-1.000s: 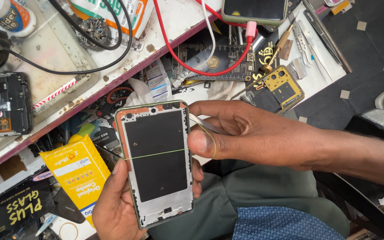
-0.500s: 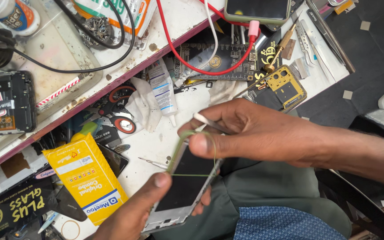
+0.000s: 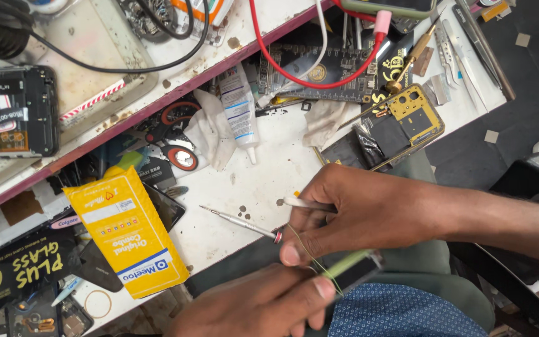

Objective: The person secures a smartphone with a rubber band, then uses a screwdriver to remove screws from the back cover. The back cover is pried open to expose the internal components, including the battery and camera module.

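White bench clutter is lying beyond my hands. I am gripping the phone [image 3: 354, 265] edge-on over my lap, its long axis slanting up to the right, my left hand [image 3: 263, 306] pinching its lower end. My right hand [image 3: 369, 209], nearer its upper end, is clasping tweezers [image 3: 307, 203] and a thin wire [image 3: 310, 253].

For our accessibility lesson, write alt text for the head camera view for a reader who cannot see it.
Two bare hands, left hand and right hand, grip a thin green-edged phone panel edge-on over a cluttered white repair bench. A slim metal screwdriver and a yellow cardboard packet lie on the bench.
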